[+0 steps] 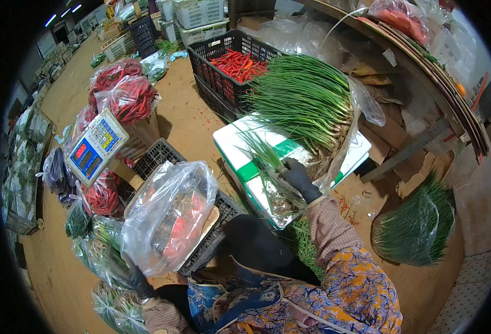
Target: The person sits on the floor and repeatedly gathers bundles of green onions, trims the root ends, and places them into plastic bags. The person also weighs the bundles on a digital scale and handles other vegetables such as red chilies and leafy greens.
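Note:
My right hand (pixel 298 179), in a dark glove, is closed on a small bunch of green onions (pixel 268 152) over a white foam box (pixel 245 146) with green tape. Beyond it a large heap of green onions (pixel 308 96) lies on the box, roots towards me, beside clear plastic. My left hand (pixel 134 277), also gloved, is at the left edge of a clear plastic bag (pixel 153 217) that lies on the pan of a digital scale (pixel 97 148); green stalks show beside its blurred fingers, and I cannot tell whether it grips anything.
Black crates (pixel 233 94) with red chili peppers (pixel 239 64) stand behind the foam box. Bagged red chilies (pixel 130 98) are at the left, and bagged greens (pixel 103 234) lie on the floor below the scale. A bagged bundle of green onions (pixel 414 225) sits at the right, near flattened cardboard.

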The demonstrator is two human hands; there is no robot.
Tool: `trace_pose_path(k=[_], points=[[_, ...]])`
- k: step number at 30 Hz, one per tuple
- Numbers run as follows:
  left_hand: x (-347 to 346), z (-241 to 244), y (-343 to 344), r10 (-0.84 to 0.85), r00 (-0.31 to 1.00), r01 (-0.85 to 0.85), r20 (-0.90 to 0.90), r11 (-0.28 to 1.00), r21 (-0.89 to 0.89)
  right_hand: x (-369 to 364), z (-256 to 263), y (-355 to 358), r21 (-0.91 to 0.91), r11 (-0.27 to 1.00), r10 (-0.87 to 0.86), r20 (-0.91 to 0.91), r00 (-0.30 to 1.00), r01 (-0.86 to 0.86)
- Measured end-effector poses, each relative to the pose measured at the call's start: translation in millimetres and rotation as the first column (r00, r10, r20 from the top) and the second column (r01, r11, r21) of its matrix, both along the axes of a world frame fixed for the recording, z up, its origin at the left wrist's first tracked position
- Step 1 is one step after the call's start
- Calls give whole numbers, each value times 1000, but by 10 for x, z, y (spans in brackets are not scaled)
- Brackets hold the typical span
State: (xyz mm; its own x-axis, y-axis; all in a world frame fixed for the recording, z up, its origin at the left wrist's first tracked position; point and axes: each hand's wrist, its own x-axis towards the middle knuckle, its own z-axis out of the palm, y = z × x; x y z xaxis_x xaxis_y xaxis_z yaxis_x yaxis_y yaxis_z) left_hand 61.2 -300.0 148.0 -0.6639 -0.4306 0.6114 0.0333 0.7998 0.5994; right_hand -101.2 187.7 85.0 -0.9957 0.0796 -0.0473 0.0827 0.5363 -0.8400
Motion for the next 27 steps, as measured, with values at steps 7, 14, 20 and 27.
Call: trace_pose_path(k=[7,14,20,27], points=[[-594,-503,2522,-937,277,860,213,341,380,642,48,183,-928,364,236,172,956,78],[-665,-778,3572,-966,141,-67,-216,-227,972,1051,-308,255,-739,658,82,261,962,145],[-493,-933,3614,-871,415,-79,-261,-320,944,1113,-154,108,-460,877,85,429,899,137],[-596,-1446,3570,-873,461,465,156,388,796,1092,-63,-15,180,983,32,-318,948,27]])
